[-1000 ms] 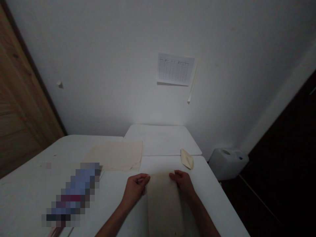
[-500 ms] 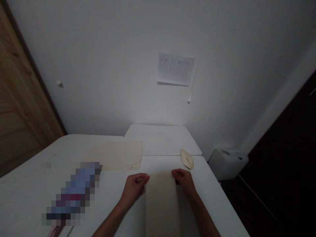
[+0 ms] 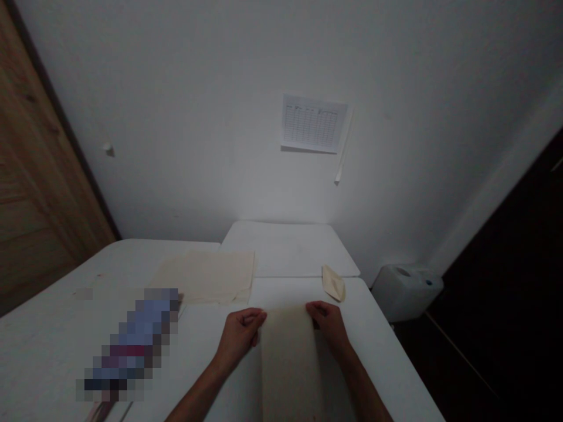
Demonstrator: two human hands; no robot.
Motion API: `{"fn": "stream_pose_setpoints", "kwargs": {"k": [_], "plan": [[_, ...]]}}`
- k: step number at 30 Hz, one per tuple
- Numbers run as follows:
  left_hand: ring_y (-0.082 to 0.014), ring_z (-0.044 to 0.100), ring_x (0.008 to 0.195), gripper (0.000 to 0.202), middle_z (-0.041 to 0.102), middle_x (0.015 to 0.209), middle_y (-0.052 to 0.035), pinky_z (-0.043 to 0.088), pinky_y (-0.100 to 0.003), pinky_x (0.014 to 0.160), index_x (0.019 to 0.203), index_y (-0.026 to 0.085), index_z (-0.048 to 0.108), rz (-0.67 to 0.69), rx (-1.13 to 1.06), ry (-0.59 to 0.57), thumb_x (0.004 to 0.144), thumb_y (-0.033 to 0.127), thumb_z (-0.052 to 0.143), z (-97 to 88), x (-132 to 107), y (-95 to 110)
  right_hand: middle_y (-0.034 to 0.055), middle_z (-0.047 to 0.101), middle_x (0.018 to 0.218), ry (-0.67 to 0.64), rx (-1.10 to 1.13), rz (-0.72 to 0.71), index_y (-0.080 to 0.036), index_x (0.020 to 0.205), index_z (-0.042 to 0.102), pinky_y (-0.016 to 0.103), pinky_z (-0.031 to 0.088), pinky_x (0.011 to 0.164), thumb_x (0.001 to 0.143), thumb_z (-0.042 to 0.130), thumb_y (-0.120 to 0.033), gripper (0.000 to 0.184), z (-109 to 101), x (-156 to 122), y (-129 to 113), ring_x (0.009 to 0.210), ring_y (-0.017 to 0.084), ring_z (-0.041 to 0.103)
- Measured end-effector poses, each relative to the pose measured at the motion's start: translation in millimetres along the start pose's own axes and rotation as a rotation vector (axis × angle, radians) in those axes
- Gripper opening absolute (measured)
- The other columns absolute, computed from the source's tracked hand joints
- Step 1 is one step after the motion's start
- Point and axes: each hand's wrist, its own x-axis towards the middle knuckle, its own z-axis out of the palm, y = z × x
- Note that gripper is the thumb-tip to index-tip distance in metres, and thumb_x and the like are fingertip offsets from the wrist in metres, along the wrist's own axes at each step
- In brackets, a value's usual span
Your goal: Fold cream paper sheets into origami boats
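A long beige sheet of paper point(image 3: 288, 363) lies on the white table point(image 3: 53, 346) in front of me, running from between my hands toward the near edge. My left hand point(image 3: 240, 337) is curled and pinches the sheet's far left corner. My right hand point(image 3: 328, 325) is curled too and pinches the far right corner. Both forearms reach in from the bottom of the view.
A stack of beige sheets point(image 3: 206, 276) lies to the far left of my hands, and a small folded paper piece point(image 3: 333, 283) lies just beyond my right hand. A pixelated object point(image 3: 132, 343) sits at left. A second white tabletop point(image 3: 288, 246) abuts the wall; a white container point(image 3: 407, 287) stands on the floor.
The sheet between my hands has become narrower and straighter, and my right hand has shifted slightly left with its edge. My left hand has hardly moved.
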Motion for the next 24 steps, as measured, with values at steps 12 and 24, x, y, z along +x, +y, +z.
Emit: {"fn": "stream_pose_setpoints", "kwargs": {"k": [12, 24], "plan": [[-0.007, 0.035, 0.032, 0.045, 0.047, 0.039, 0.0045, 0.022, -0.018, 0.034, 0.074, 0.012, 0.069, -0.006, -0.002, 0.038, 0.064, 0.056, 0.072, -3.6, 0, 6, 0.0033, 0.066, 0.066, -0.068, 0.052, 0.043, -0.013, 0.083, 0.072, 0.027, 0.049, 0.055, 0.067, 0.072, -0.058, 0.048, 1, -1, 2, 0.055, 0.014, 0.058], [-0.0064, 0.032, 0.03, 0.046, 0.046, 0.037, 0.0052, 0.019, -0.018, 0.033, 0.076, 0.012, 0.069, -0.023, -0.032, 0.053, 0.063, 0.056, 0.074, -7.8, 1, 11, 0.0062, 0.068, 0.066, -0.07, -0.033, 0.032, -0.011, 0.078, 0.073, 0.029, 0.051, 0.057, 0.063, 0.072, -0.062, 0.053, 5, -9, -9, 0.057, 0.017, 0.062]]}}
